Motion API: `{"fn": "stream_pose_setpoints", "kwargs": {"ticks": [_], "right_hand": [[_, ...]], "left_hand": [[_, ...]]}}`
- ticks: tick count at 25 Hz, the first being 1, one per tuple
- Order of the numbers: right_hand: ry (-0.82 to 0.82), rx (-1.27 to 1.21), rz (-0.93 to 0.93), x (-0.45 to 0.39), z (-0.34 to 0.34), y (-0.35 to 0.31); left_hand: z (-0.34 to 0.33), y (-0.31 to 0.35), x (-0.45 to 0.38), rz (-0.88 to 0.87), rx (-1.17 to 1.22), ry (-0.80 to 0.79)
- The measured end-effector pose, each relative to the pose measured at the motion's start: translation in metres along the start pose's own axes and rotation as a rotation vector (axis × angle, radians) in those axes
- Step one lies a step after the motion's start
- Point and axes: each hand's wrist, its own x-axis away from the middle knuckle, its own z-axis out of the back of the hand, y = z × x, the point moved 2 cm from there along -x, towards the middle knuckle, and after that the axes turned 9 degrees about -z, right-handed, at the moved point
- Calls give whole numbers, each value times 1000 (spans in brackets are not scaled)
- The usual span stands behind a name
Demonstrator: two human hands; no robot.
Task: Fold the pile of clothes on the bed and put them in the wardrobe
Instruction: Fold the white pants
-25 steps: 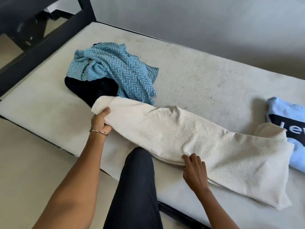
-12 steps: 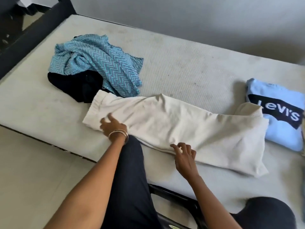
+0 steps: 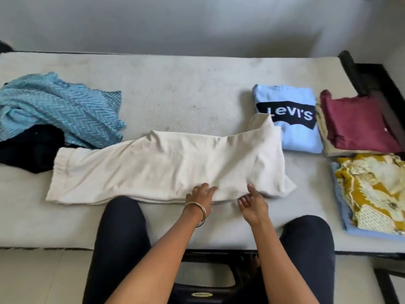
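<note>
- Head view: a cream garment lies lengthwise across the middle of the bed, folded into a long band, its right end touching a light blue shirt with a dark logo strip.
- The left hand rests on the cream garment's near edge, at 6 o'clock of the cloth, fingers straight and spread, holding nothing; a bangle circles the wrist.
- The right hand sits just beside it at the same edge, thumb raised onto the cloth, the other fingers loosely bent; whether they grip the fabric I cannot tell.
- At 9 o'clock, an unfolded blue zigzag cloth lies over a black garment, both touching the cream one's left end.
- At 3 o'clock, a folded maroon top lies on a beige piece, and nearer, a yellow print lies on a blue one.
- Two dark-trousered knees touch the bed's near edge.
</note>
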Motion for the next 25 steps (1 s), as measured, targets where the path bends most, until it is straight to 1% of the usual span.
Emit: {"fn": "stream_pose_setpoints", "kwargs": {"ticks": [3, 5, 6, 8, 9, 12, 13, 15, 16, 17, 18, 19, 20, 21, 22, 23, 24, 25], "right_hand": [[-173, -224, 6, 3, -11, -14], [-262, -385, 31, 6, -15, -31], [-290, -454, 71, 9, -16, -45], [-274, -523, 245, 13, -14, -78], [-273, -496, 364, 15, -12, -93], [-316, -247, 674, 46, -17, -114], [-348, -199, 765, 59, -16, -118], [-457, -192, 918, 75, -4, -126], [-458, -180, 963, 76, 5, -132], [-383, -151, 967, 71, 15, -139], [-268, -101, 932, 63, 27, -145], [-132, -30, 840, 52, 39, -150], [-32, 66, 697, 42, 45, -149], [6, 155, 544, 34, 46, -144], [19, 241, 429, 28, 43, -135], [30, 339, 402, 22, 37, -125], [35, 452, 471, 20, 29, -116], [23, 568, 581, 20, 18, -107]], "left_hand": [[-10, 18, -6, 73, -66, -107], [-10, 21, -8, 92, -92, -130], [-7, 21, -10, 100, -92, -135], [0, 23, -14, 125, -52, -156], [3, 24, -17, 147, -28, -172], [7, 30, -24, 205, 40, -214], [8, 31, -26, 211, 50, -229], [5, 30, -28, 204, 29, -252], [3, 29, -27, 196, 4, -262], [3, 29, -26, 195, -16, -277], [3, 32, -25, 197, -28, -291], [0, 38, -24, 203, -49, -302], [-1, 43, -22, 219, -82, -308], [-2, 49, -21, 223, -124, -304], [-1, 60, -21, 197, -176, -282], [0, 70, -19, 150, -210, -245], [0, 80, -23, 74, -214, -187], [4, 94, -28, -17, -175, -110]]}}
